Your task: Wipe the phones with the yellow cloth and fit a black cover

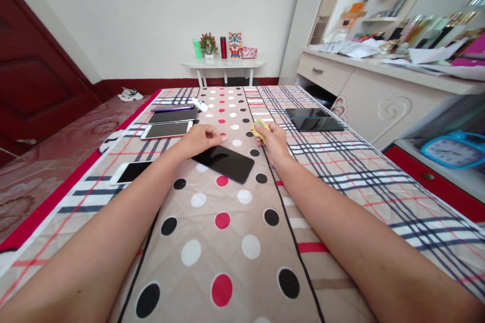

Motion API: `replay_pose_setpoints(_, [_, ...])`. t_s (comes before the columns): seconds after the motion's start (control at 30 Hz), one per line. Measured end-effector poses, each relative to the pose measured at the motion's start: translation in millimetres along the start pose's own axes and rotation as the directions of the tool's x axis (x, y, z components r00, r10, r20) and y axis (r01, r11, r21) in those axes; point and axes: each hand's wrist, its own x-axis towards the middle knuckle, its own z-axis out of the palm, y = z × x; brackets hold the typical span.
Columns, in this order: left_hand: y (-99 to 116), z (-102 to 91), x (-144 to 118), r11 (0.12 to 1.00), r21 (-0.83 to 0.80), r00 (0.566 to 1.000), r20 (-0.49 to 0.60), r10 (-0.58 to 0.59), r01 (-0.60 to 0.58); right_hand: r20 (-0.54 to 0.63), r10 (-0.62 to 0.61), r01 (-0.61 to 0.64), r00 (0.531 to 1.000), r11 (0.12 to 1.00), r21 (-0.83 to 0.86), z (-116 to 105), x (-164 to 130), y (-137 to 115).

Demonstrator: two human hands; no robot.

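Indoors, quilted bedspread: left hand curled on black phone; right hand's grip clasps yellow cloth.

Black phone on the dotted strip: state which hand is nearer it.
Left. The left hand rests on the black phone; the right hand, gripping a yellow cloth, sits just beside it.

Phone on bedspread, between both hands.
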Motion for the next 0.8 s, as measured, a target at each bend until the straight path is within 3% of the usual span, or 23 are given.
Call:
replay_pose_setpoints(0.03, [-3,-10.9,-2,0.999,-0.023,0.978,0.202,0.044,-0.041,0.005,-0.004,0.004,1.000,1.000,-0.003,0,0,0])
replay_pose_setpoints(0.07, [-6,-21.5,-5,0.996,-0.002,0.924,0.372,0.084,-0.090,0.007,-0.006,0.006,1.000,1.000,-0.010,0,-1,0])
replay_pose_setpoints(0.1, [-7,-30.7,-7,0.992,0.019,0.885,0.455,0.101,-0.123,0.008,-0.006,0.006,1.000,1.000,-0.018,0,-1,0])
replay_pose_setpoints(0.17, [-6,-41.6,-10,0.981,0.090,0.855,0.508,0.103,-0.172,0.014,0.000,0.001,1.000,0.999,-0.032,0,-1,0])
replay_pose_setpoints(0.3, [5,-33.1,-11,0.912,0.321,0.896,0.432,0.100,-0.256,0.014,0.011,-0.011,1.000,0.999,-0.044,0,0,1])
replay_pose_setpoints(0.43, [15,-1.5,-12,0.917,0.306,0.931,0.335,0.146,-0.255,-0.019,0.027,-0.027,0.999,1.000,-0.012,0,1,-2])
replay_pose_setpoints(0.53, [19,29.2,-14,0.930,0.335,0.988,0.078,0.135,-0.153,-0.106,0.015,-0.013,0.994,1.000,0.016,-3,4,-8])
replay_pose_setpoints(0.6, [21,45.1,-15,0.926,0.367,0.989,-0.078,0.124,-0.087,-0.173,0.004,0.001,0.985,1.000,0.027,-6,7,-11])
replay_pose_setpoints(0.7, [17,49.7,-13,0.936,0.267,0.970,-0.018,0.241,-0.227,-0.218,-0.008,0.014,0.976,1.000,0.025,-10,9,-13])
replay_pose_setpoints(0.8, [5,34.4,-9,0.953,0.073,0.952,0.110,0.285,-0.294,-0.209,-0.028,0.021,0.977,0.999,-0.036,-13,9,-12])
